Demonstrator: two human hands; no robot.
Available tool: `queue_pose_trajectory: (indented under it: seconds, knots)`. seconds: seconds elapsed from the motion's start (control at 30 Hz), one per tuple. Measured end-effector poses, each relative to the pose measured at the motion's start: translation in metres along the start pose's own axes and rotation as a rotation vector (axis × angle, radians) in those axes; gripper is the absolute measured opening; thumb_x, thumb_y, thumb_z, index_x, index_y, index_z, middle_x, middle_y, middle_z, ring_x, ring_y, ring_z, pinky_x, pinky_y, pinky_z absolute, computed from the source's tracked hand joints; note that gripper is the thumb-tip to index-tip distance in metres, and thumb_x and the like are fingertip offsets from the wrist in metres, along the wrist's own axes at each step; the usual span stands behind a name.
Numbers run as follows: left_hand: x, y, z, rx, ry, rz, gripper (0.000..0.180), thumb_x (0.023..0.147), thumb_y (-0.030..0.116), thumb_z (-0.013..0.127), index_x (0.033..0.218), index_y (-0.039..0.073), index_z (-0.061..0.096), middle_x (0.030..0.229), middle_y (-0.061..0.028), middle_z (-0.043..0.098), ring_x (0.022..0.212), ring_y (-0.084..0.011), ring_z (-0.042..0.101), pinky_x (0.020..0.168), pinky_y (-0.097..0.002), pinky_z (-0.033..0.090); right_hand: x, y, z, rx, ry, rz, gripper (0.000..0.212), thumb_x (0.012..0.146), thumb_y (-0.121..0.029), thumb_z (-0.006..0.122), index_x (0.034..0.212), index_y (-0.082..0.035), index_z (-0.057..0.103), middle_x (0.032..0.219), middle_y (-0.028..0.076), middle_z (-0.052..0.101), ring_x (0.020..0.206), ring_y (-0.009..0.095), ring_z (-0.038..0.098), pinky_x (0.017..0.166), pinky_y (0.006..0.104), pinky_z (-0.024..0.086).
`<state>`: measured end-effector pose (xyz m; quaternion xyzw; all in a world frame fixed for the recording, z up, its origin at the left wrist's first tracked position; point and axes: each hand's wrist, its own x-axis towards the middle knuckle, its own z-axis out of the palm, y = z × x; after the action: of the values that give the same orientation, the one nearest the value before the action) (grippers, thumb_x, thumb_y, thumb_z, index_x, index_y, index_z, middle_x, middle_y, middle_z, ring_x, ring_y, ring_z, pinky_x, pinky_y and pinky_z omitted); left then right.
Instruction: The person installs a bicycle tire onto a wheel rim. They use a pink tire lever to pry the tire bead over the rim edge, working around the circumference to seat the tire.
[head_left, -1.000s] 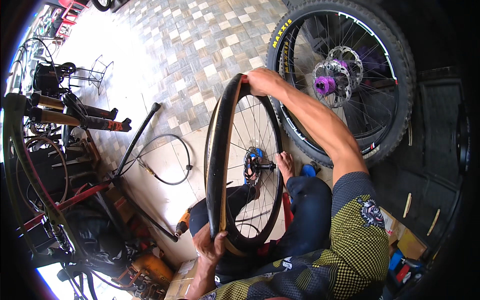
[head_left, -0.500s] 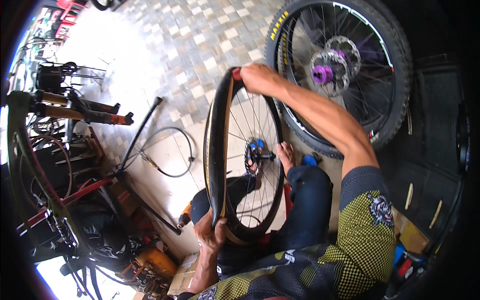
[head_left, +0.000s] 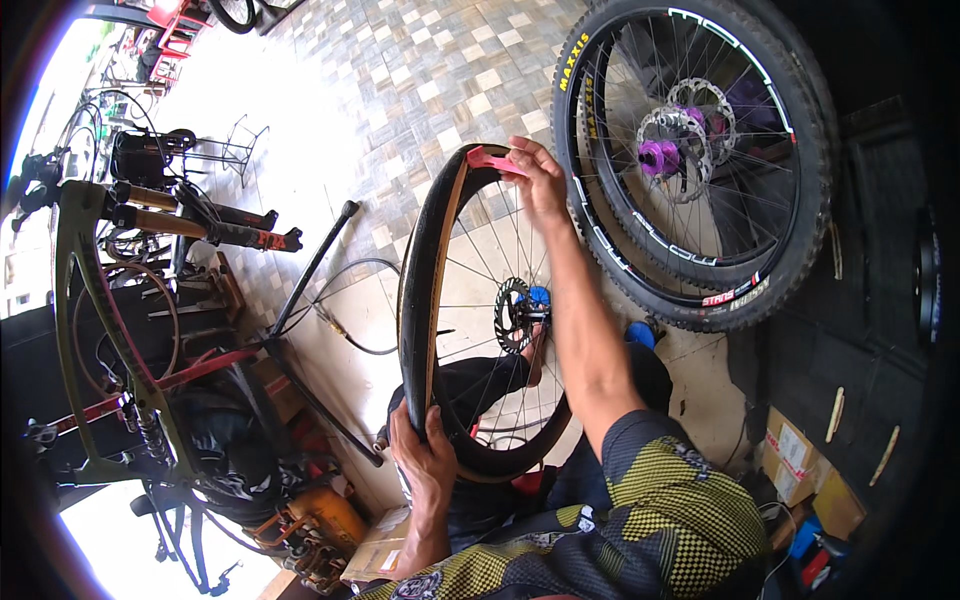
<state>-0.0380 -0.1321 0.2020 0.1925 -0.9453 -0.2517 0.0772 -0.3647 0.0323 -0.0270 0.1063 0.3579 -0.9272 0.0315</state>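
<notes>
A bicycle wheel (head_left: 551,440) with a black, tan-edged tyre (head_left: 415,310) stands upright between my legs, its brake rotor (head_left: 512,318) facing me. My left hand (head_left: 427,462) is closed around the tyre at its lower near side, thumb on the tread's edge. At the top of the wheel, my right hand (head_left: 540,182) grips a pink tyre lever (head_left: 492,162). The lever's far end sits at the tyre's edge against the rim. Part of the spokes and hub lies behind my right forearm.
Two knobbly-tyred wheels (head_left: 800,240) with purple hubs lean together at the right. On the left is a dark green bike frame (head_left: 85,300). A floor hose (head_left: 360,262) and a black tube (head_left: 318,258) lie beyond my left leg. Cardboard boxes (head_left: 790,455) stand at the lower right.
My right hand has drawn back from its tight grip over the tyre, showing more of the lever, and my right elbow has come down and inward. The view has shifted slightly.
</notes>
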Motion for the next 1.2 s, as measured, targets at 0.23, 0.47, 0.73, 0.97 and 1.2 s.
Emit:
queue_pose_trajectory:
  seconds: [0.23,0.47,0.73,0.97,1.2]
  knots:
    - [0.002,0.0,-0.006,-0.038,-0.094,-0.057,0.036,0.105,0.032,0.062,0.098,-0.003,0.064,0.07,-0.0145,0.057,0.059,-0.0276,0.055,0.06,-0.0403,0.045,0.022,0.031,0.074,0.629,0.414,-0.325,0.032,0.1,-0.032,0.068,0.077,-0.012,0.06,0.069,0.009,0.064,0.081,0.029,0.07,0.091,0.0492,0.054]
    - [-0.007,-0.006,0.004,-0.151,-0.104,-0.01,0.048,0.101,0.047,0.066,0.095,-0.001,0.068,0.069,-0.0108,0.061,0.059,-0.0243,0.061,0.059,-0.0377,0.048,0.035,0.004,0.07,0.623,0.544,-0.279,0.042,0.097,-0.03,0.057,0.066,-0.019,0.032,0.052,0.0,0.031,0.046,0.019,0.034,0.058,0.0414,0.043]
    - [-0.025,-0.01,0.004,-0.161,-0.138,0.064,0.029,0.103,0.028,0.064,0.098,0.0,0.067,0.071,-0.0149,0.061,0.059,-0.0341,0.064,0.057,-0.0421,0.05,0.027,-0.011,0.071,0.728,0.654,-0.163,0.036,0.095,-0.024,0.051,0.067,-0.018,0.028,0.053,-0.001,0.026,0.043,0.016,0.027,0.052,0.0367,0.036]
    - [-0.038,-0.016,0.009,-0.217,-0.099,0.126,0.025,0.103,0.023,0.059,0.094,0.0,0.066,0.071,-0.0141,0.06,0.057,-0.0316,0.062,0.053,-0.0406,0.048,0.01,-0.025,0.072,0.739,0.599,-0.14,0.032,0.092,-0.024,0.05,0.069,-0.018,0.028,0.054,0.0,0.026,0.044,0.017,0.028,0.055,0.0387,0.037]
    - [-0.04,-0.018,0.012,-0.246,-0.096,0.131,0.024,0.102,0.02,0.057,0.092,-0.001,0.065,0.069,-0.0131,0.057,0.055,-0.0299,0.058,0.052,-0.0411,0.045,-0.009,-0.029,0.078,0.721,0.53,-0.204,0.033,0.089,-0.024,0.052,0.068,-0.018,0.028,0.052,0.0,0.026,0.043,0.017,0.026,0.051,0.0386,0.035]
